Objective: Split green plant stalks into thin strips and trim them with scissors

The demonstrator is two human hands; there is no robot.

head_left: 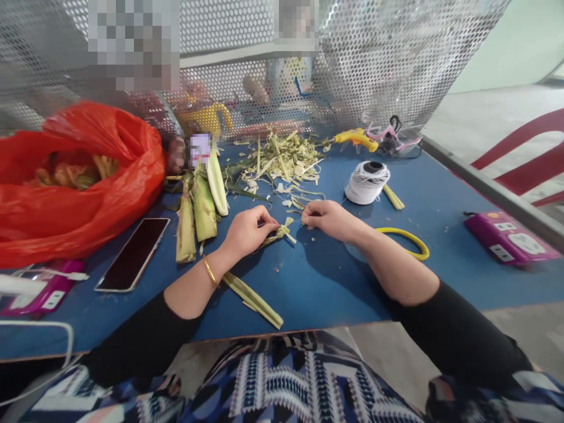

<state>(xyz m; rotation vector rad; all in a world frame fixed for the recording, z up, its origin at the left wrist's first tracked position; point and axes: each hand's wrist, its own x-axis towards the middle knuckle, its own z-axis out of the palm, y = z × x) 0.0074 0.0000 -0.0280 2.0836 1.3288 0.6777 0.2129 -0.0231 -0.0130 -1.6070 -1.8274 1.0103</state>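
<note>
My left hand (247,230) is closed around a folded strip of green leaf (278,232), whose long end (253,299) trails back under my wrist across the blue table (326,282). My right hand (326,217) is pinched shut just right of the leaf's knotted tip, apparently on a thin white thread that I can barely make out. A spool of white thread (367,181) stands just beyond the right hand. A gold bangle (210,271) circles my left wrist.
Husk bundles (200,205) and leaf trimmings (282,161) lie beyond my hands. A red plastic bag (74,176) and a phone (133,253) are at left. A glue gun (355,138), yellow ring (408,241) and purple power strip (511,237) are right. Other people sit behind the perforated screen (374,53).
</note>
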